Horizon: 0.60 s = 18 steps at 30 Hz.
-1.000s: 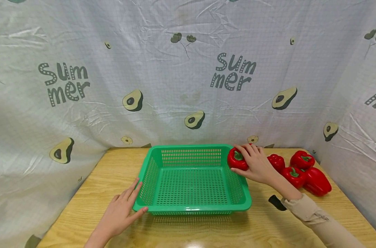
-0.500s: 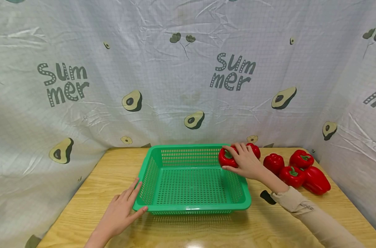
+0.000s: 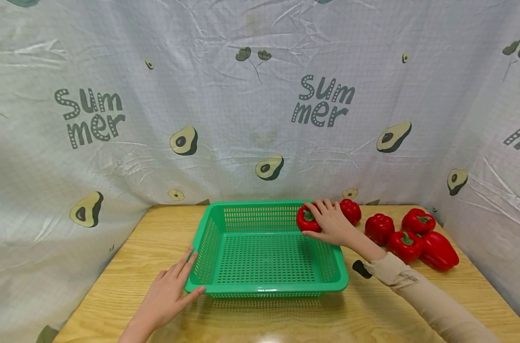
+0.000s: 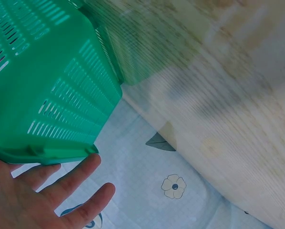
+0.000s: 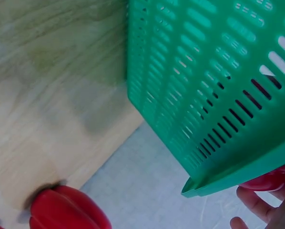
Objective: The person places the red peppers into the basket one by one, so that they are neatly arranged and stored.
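Note:
A green plastic basket (image 3: 266,288) with slotted walls stands mid-table. My right hand (image 3: 335,226) grips a red bell pepper (image 3: 305,220) by its side, over the basket's back right corner, with the green stem showing. The right wrist view catches only part of that held bell pepper (image 5: 269,181), beyond the basket rim. At the basket's left side, my left hand (image 3: 163,295) rests against the rim with fairly straight, spread fingers. The left wrist view shows those fingers (image 4: 73,183) touching the rim's edge.
Several more red bell peppers (image 3: 405,245) sit in a group on the right of the wooden table (image 3: 114,276). One bell pepper (image 3: 351,212) stands just right of the basket. A black object (image 3: 361,269) is partly covered by the right sleeve. A printed cloth (image 3: 225,105) hangs behind.
My right hand has carried the bell pepper leftward, from the basket's right rim to inside its back right corner. The pepper behind that hand has come into sight. The left hand stays put.

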Available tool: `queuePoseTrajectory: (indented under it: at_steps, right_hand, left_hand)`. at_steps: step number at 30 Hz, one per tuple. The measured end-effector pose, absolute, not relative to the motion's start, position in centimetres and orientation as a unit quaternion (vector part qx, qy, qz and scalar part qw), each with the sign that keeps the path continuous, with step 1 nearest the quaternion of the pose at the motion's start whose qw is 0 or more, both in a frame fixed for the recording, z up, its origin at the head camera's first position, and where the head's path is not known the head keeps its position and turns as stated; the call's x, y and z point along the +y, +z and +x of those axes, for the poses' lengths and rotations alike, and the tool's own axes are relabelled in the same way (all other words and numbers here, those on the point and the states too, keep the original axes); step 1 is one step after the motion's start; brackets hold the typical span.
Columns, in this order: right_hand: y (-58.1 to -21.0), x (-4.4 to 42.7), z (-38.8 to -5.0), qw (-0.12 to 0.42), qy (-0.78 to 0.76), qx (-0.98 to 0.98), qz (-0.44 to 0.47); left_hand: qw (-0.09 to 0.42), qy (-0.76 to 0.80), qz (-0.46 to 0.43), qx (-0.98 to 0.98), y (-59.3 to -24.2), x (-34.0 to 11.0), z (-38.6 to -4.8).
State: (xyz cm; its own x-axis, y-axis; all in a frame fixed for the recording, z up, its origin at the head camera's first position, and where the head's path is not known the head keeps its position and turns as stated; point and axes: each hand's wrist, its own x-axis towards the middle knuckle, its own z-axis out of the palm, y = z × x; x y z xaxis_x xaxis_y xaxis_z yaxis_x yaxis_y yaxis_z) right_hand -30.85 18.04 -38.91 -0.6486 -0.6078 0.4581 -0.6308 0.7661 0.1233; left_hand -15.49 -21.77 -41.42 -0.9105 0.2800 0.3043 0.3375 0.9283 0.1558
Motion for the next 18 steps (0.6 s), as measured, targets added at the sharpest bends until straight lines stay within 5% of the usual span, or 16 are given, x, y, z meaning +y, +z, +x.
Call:
queuePoseTrajectory:
  at_steps: [18]
  right_hand:
    - [-39.6, 17.1, -32.8, 0.212, -0.023, -0.916, 0.34]
  left_hand:
    - [0.137, -0.106, -0.156, -0.973, -41.5, -21.9, -15.6]
